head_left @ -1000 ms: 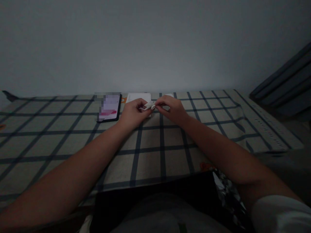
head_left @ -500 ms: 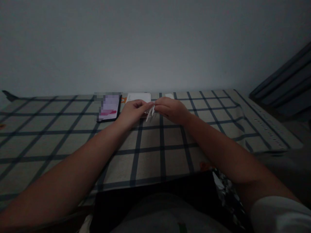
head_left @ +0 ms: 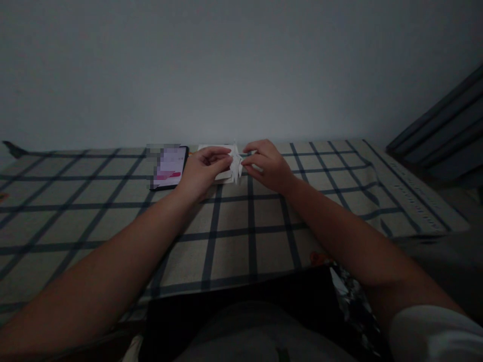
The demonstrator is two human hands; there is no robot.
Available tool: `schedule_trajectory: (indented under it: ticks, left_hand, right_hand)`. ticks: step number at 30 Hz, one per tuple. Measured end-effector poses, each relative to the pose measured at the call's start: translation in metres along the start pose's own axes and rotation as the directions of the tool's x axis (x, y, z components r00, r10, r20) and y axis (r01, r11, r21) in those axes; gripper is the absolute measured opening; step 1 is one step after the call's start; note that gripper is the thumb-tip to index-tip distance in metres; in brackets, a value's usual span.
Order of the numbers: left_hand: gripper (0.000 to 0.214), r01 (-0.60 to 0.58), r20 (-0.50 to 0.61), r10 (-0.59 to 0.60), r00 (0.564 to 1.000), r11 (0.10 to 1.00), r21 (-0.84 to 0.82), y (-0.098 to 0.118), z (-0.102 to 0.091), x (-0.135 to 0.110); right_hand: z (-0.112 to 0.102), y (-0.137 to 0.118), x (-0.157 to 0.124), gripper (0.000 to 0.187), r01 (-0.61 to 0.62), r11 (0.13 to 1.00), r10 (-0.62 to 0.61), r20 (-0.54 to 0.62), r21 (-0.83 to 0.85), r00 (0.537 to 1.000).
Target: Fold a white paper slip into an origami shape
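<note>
A small piece of folded white paper (head_left: 236,168), with pointed tips and creased flaps like origami, is held upright between my two hands over the table. My left hand (head_left: 206,168) pinches its left side between thumb and fingers. At the opposite side, my right hand (head_left: 267,163) has its fingertips on the paper's edge, the upper finger lifted a little apart from the lower ones. Behind my left hand lies a flat white booklet or sheet (head_left: 217,148), partly covered by the fingers.
A phone (head_left: 171,168) with its screen lit, partly pixelated, lies left of my left hand. The checked tablecloth (head_left: 234,216) covers the table up to a plain wall (head_left: 241,70). Dark folded fabric (head_left: 445,130) hangs at the right.
The folded paper has turned from a slanted, narrow edge to a more upright, spread shape. My right hand's fingers have opened somewhat and shifted slightly up. My left fingers have re-gripped.
</note>
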State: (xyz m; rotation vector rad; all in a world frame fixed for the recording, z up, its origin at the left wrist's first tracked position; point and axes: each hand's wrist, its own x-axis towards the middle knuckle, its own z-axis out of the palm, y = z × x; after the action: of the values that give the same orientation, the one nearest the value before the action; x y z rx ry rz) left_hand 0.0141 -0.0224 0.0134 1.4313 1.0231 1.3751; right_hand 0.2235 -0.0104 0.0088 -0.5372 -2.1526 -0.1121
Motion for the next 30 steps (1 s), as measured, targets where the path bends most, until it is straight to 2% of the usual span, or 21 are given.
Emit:
schedule_trajectory:
  ticks: [3, 5, 7, 9, 11, 17, 20, 25, 27, 30]
  left_hand:
    - [0.038, -0.100, 0.007, 0.100, 0.995, 0.995, 0.028, 0.000, -0.001, 0.000]
    - [0.036, -0.151, 0.020, 0.149, 0.989, 0.985, 0.089, 0.000, -0.001, 0.000]
    - [0.033, -0.180, 0.034, 0.177, 0.984, 0.972, 0.148, 0.000, -0.001, -0.001]
    - [0.033, -0.192, 0.043, 0.188, 0.981, 0.964, 0.182, 0.000, -0.001, -0.002]
    - [0.034, -0.204, 0.045, 0.199, 0.979, 0.958, 0.204, 0.000, 0.000, -0.003]
    - [0.037, -0.216, 0.073, 0.205, 0.976, 0.955, 0.205, -0.001, 0.000, -0.003]
    - [0.039, -0.183, 0.095, 0.166, 0.982, 0.956, 0.230, -0.001, -0.001, -0.003]
    - [0.027, -0.133, 0.116, 0.103, 0.988, 0.947, 0.293, 0.003, -0.003, -0.004]
    - [0.025, -0.074, 0.078, 0.057, 0.995, 0.969, 0.237, 0.003, -0.002, -0.004]
    - [0.024, 0.108, 0.043, -0.111, 0.993, 0.991, 0.080, 0.001, 0.000, -0.002]
  right_hand:
    - [0.003, -0.002, -0.001, 0.015, -0.107, 0.982, 0.118, -0.062, 0.157, 0.991]
    - [0.008, -0.001, -0.001, 0.021, -0.232, 0.921, 0.266, -0.069, 0.313, 0.962]
    - [0.015, 0.001, -0.003, 0.039, -0.388, 0.796, 0.428, 0.021, 0.464, 0.903]
    - [0.021, 0.003, -0.004, 0.052, -0.484, 0.691, 0.481, 0.158, 0.537, 0.862]
    - [0.025, 0.004, -0.004, 0.052, -0.529, 0.638, 0.502, 0.219, 0.560, 0.837]
    - [0.025, 0.005, -0.004, 0.038, -0.536, 0.557, 0.532, 0.224, 0.634, 0.817]
    - [0.024, 0.006, -0.004, 0.036, -0.539, 0.574, 0.531, 0.221, 0.617, 0.818]
    - [0.023, 0.005, -0.004, 0.035, -0.545, 0.606, 0.526, 0.222, 0.579, 0.821]
    - [0.022, 0.004, -0.005, 0.035, -0.534, 0.590, 0.518, 0.223, 0.606, 0.826]
    - [0.022, 0.003, -0.005, 0.033, -0.499, 0.585, 0.489, 0.213, 0.639, 0.846]
